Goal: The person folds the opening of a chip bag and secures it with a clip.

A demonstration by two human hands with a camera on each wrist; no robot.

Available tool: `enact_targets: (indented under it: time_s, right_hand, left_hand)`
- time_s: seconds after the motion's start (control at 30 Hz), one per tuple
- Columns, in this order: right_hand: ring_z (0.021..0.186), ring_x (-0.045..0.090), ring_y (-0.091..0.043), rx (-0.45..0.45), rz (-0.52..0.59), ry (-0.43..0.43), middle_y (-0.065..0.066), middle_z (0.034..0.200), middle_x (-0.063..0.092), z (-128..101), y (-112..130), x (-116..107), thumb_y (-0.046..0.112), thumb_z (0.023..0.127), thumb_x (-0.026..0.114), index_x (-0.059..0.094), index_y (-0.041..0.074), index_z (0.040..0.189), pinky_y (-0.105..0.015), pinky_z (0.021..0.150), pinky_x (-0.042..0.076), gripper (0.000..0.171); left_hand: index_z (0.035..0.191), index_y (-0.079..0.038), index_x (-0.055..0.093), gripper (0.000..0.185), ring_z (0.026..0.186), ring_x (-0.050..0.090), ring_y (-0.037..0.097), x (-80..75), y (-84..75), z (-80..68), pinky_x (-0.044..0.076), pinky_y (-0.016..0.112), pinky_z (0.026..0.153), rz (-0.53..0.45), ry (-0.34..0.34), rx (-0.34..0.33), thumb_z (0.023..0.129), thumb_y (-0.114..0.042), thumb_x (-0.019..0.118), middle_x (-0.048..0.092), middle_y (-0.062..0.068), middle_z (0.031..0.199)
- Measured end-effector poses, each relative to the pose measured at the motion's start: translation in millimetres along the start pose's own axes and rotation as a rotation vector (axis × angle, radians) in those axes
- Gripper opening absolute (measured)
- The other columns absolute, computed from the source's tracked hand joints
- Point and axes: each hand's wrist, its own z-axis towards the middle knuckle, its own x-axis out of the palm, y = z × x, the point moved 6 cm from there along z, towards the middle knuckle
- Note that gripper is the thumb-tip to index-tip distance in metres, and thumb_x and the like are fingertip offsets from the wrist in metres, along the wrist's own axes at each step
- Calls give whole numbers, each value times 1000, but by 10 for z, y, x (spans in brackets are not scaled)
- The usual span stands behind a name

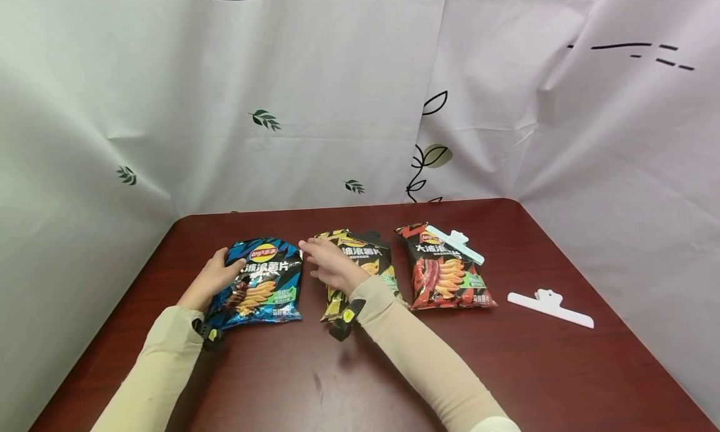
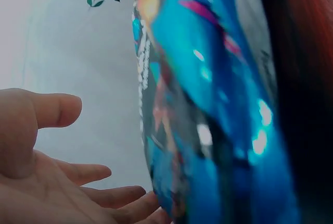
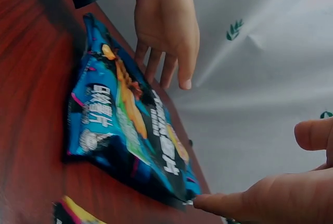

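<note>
Left hand [image 1: 214,276] rests fingers relaxed and apart on the left edge of the blue chip bag [image 1: 260,282], near the desk's [image 1: 394,369] left side. Right hand [image 1: 332,264], fingers straight and apart, touches the bag's top right corner, above the yellow bag [image 1: 365,257].

Both arms are covered in long, close-fitting beige sleeves, the left sleeve [image 1: 152,369] and the right sleeve [image 1: 427,357], each reaching down to the wrist. Both hands are bare: the left hand [image 1: 214,277] and the right hand [image 1: 332,263] wear no gloves. Strapped at each wrist is a small black device with a yellow-green mark (the left wrist unit [image 1: 209,334], the right wrist unit [image 1: 345,316]).
</note>
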Motion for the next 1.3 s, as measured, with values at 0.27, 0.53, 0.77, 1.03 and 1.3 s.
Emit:
enact_targets:
  time_s: [0.27,0.53,0.77,1.03,1.3]
  right_hand:
    - [145,22,-36,44,-36,-50,-15,158,21,53,-197,51,25,101,48,18,4,153,-54,114,24,64]
    - [141,29,-39,76,-15,-86,-19,155,27,126,-376,55,21,99,52,21,1,152,-56,110,30,64]
    - [140,30,-41,91,5,-86,-22,154,27,170,-463,80,15,98,52,20,-1,151,-54,109,34,63]
    - [141,26,-43,89,-31,-70,-26,153,26,210,-482,107,5,96,50,23,-3,149,-54,108,36,60]
    - [139,31,-40,67,-62,-50,-28,149,31,289,-584,122,4,94,53,26,-6,147,-48,103,42,60]
  left_hand:
    - [147,12,-12,82,140,5,55,0,143,5,16,67,110,-30,0,-75,103,-38,35,-4,40,151]
    - [145,16,-10,85,134,18,57,4,265,26,24,66,107,-58,25,-113,102,-40,35,5,44,147]
    - [144,20,-6,84,133,21,55,3,323,45,27,63,107,-55,51,-129,101,-42,34,7,44,146]
    - [140,24,8,78,115,43,48,31,344,60,44,57,97,-26,93,-122,102,-39,33,26,44,135]
    - [137,25,18,72,97,55,37,37,377,90,53,45,83,-28,83,-86,102,-36,36,41,40,123]
